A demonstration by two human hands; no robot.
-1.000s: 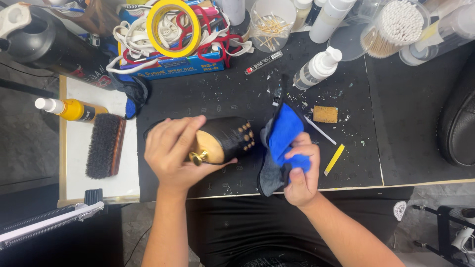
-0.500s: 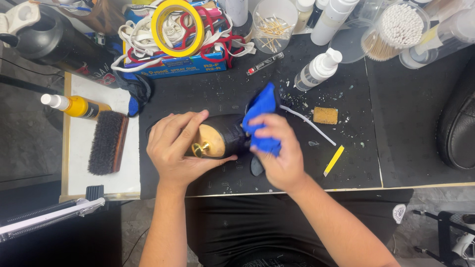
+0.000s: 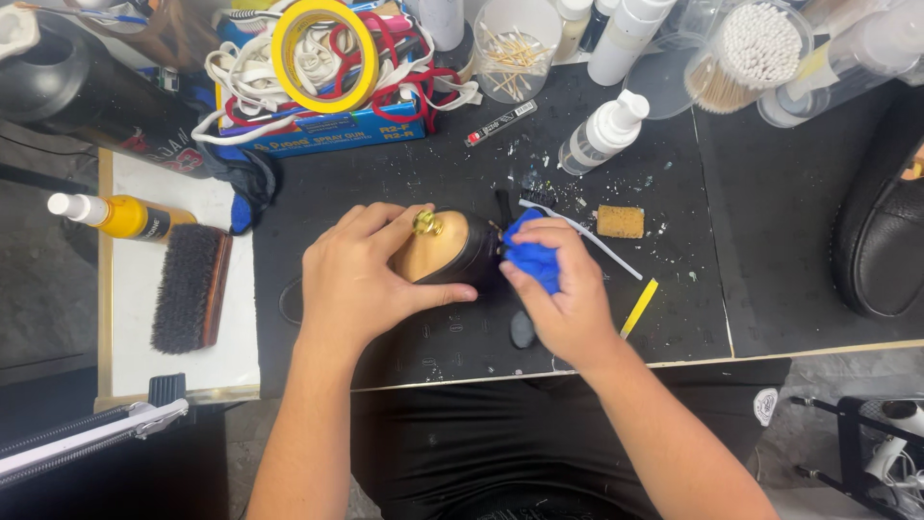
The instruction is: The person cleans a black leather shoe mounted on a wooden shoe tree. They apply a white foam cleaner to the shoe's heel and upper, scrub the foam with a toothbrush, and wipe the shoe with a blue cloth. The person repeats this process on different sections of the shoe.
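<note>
A black mat-covered desk [image 3: 433,173] is seen from above, speckled with small pale flecks toward its far right part. At the right edge a large black leather shoe [image 3: 881,246] is partly shown. To the left, on a white board, a dark-bristled brush [image 3: 188,287] is laid beside a yellow bottle [image 3: 120,216] with a white cap. At the far side a blue box [image 3: 327,130] is heaped with white and red laces, and a yellow tape roll [image 3: 322,53] is set on top.

Near the middle of the desk, a small black shoe [image 3: 460,252] is held on its side. Its leather is glossy and dark, and a pale wooden shoe tree with a brass knob [image 3: 426,222] is fitted inside it. The left hand [image 3: 361,279] is closed around the shoe, fingers curled over the far side and thumb pressed along the near side. The right hand [image 3: 563,289] is clamped on a bunched blue cloth [image 3: 531,255], which is pressed against the right end of the shoe.

Farther right, a white spray bottle [image 3: 602,133], a tan sponge block [image 3: 619,221], a thin white stick [image 3: 587,236] and a yellow strip [image 3: 638,308] are seen. A small black lump [image 3: 521,329] is visible just near the right hand.
</note>
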